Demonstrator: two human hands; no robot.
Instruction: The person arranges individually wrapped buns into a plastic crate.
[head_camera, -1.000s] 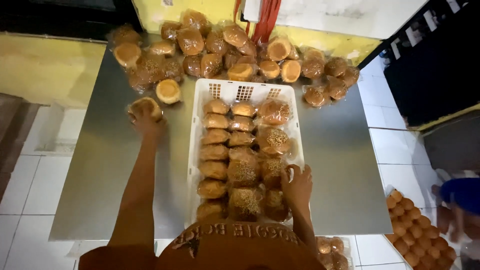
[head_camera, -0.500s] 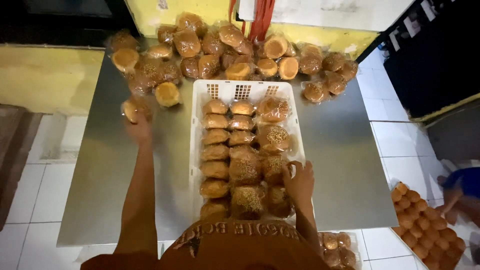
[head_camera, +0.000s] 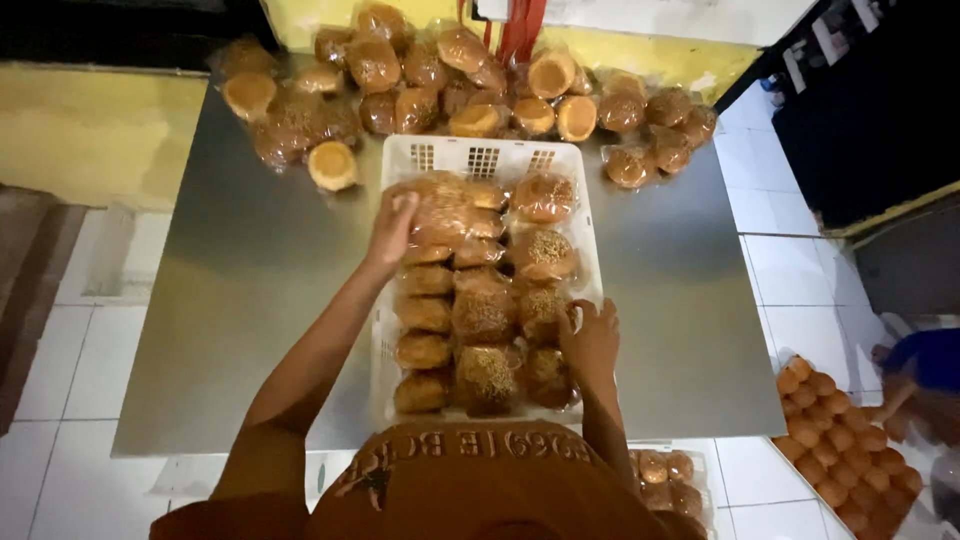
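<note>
Item: white plastic crate (head_camera: 480, 158), oblong, slotted end wall, standing on a grey metal table (head_camera: 250, 290) near its middle.

Contents: clear-wrapped buns in rows running along the crate. Left row, plain brown buns set on edge; middle and right rows, round buns topped with pale seeds, each in a glossy film bag.

Left hand (head_camera: 392, 225): at the crate's left side near the far end, fingers curled around a wrapped bun (head_camera: 445, 205) that lies among the upper rows; the hand is pinching the film of this package.

Right hand (head_camera: 590, 335): at the crate's near right side, fingers spread and bent, tips touching a seeded bun (head_camera: 540, 310); whether it grips the bun cannot be told.

Far edge of table: loose heap of bagged buns (head_camera: 450, 80), brown, some turned to show pale undersides. One bun (head_camera: 332, 165) lies apart, just left of the crate's far corner.

Wall behind: yellow, with a red strap (head_camera: 520, 25) hanging down.

Floor, right: tray of unwrapped orange-brown buns (head_camera: 835, 450) on white tiles; a blue-sleeved person (head_camera: 925, 365) beside it.
</note>
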